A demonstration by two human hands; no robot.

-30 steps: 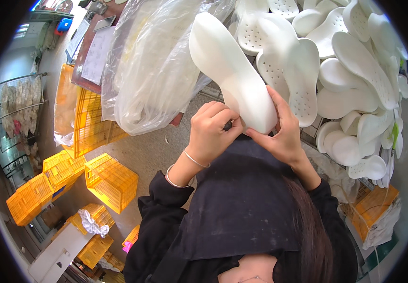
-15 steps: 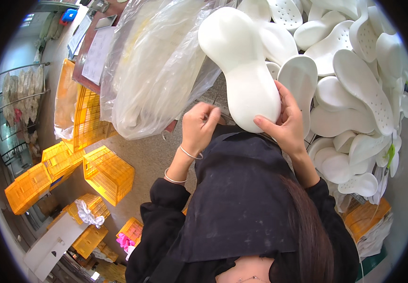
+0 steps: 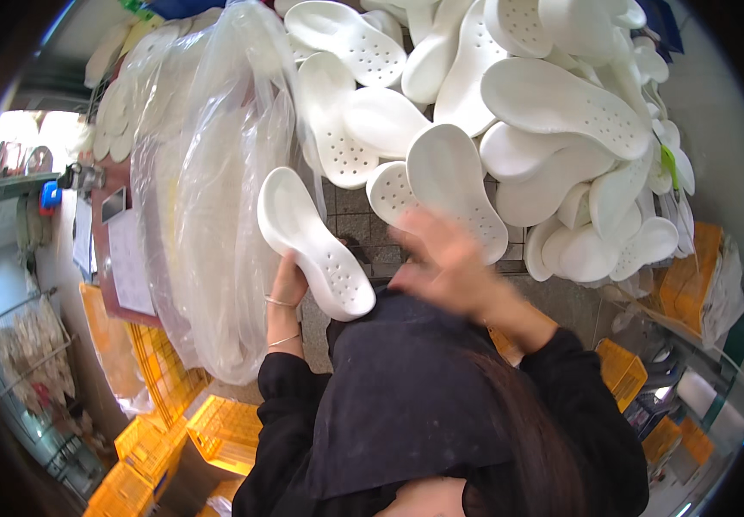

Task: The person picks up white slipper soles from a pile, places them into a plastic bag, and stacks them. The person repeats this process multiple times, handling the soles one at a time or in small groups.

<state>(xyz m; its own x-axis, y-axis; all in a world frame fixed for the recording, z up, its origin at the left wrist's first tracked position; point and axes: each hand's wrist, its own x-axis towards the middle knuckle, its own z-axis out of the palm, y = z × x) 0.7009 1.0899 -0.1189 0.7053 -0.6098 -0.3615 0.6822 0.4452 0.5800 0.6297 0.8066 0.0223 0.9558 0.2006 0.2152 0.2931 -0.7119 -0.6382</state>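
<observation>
Held a white insole (image 3: pixel 307 233) in the left hand (image 3: pixel 288 283), near the middle of the frame, with fingers tucked against its edge and small round holes in its lower end. Had the right hand (image 3: pixel 454 267) just right of the middle, all blurry, with thumb and fingers a bit apart, near a second insole (image 3: pixel 451 168). Could not tell about touching there, or about anything inside that hand. Saw a big clear plastic bag (image 3: pixel 238 189) in the upper left, with pale things inside, too cloudy to name. Found yellow crates (image 3: pixel 226 435) in the lower left, with lots of little slits in their sides. Spotted a tall yellow crate (image 3: pixel 164 370) above those, close by the table, and one more yellow crate (image 3: pixel 622 372) in the lower right. Saw an orange box (image 3: pixel 689 280) at the right side, with something white and crumpled (image 3: pixel 729 293) next to it. Saw a heap of white insoles (image 3: pixel 561 99) across the top and upper right, near a dark surface (image 3: pixel 355 202) with squares like tiles. Noticed a dark red table (image 3: pixel 115 177) at the left, with white paper (image 3: pixel 133 263) and a flat gray thing (image 3: pixel 114 204) on it. Saw a metal rack (image 3: pixel 38 345) with pale cloth things at the far left, and gray floor (image 3: pixel 313 332) below the middle.
</observation>
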